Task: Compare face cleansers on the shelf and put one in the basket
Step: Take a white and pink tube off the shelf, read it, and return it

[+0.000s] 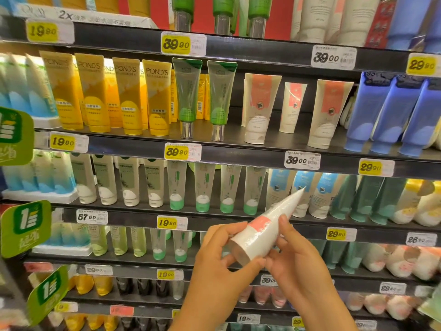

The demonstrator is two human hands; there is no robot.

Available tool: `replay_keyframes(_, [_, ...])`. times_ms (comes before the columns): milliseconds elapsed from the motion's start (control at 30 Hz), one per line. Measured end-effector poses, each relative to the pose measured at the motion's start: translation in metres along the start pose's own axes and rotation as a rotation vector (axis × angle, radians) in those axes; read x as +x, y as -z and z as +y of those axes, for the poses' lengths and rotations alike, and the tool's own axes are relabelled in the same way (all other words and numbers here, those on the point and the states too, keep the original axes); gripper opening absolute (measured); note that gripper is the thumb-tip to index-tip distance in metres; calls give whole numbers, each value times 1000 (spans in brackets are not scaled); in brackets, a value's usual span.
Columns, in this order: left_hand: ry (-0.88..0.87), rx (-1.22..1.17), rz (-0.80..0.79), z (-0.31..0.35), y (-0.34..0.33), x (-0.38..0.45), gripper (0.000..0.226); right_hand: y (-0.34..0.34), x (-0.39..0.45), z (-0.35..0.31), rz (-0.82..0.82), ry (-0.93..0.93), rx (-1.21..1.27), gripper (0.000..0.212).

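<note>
A white cleanser tube with a coral-pink label (265, 231) is held in front of the shelves, tilted, its cap end low left and its crimped end pointing up right. My left hand (214, 261) grips it near the cap from the left and below. My right hand (296, 256) holds its middle, thumb up against the label. Matching white-and-coral tubes (260, 108) stand on the second shelf, with a gap beside the narrow one. No basket is in view.
Shelves (238, 151) of cleanser tubes fill the view: yellow Pond's tubes (95, 94), green tubes (187, 96), blue tubes (386, 115), white-and-mint tubes (202, 187). Yellow and white price tags line the shelf edges. Green promo signs (23, 228) jut out at the left.
</note>
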State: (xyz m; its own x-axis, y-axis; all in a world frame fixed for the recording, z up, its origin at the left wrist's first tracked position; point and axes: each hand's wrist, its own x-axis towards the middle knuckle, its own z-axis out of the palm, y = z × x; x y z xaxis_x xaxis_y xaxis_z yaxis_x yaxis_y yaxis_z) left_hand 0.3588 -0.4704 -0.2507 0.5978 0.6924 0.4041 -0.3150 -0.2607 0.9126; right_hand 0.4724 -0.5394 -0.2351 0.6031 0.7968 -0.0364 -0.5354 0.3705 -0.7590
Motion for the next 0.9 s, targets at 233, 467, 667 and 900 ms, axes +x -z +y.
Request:
replay_keyframes(233, [-49, 79, 31, 10, -7, -4, 41, 1, -1, -1, 90, -58, 15, 53])
replay_keyframes(467, [-23, 89, 2, 13, -6, -8, 44, -1, -5, 1, 87, -41, -10, 51])
replay_keyframes(667, [80, 53, -69, 8, 0, -9, 38, -9, -12, 5, 87, 269, -284, 61])
replay_keyframes(900, [80, -69, -83, 3, 10, -9, 48, -19, -22, 9, 19, 430, -393, 73])
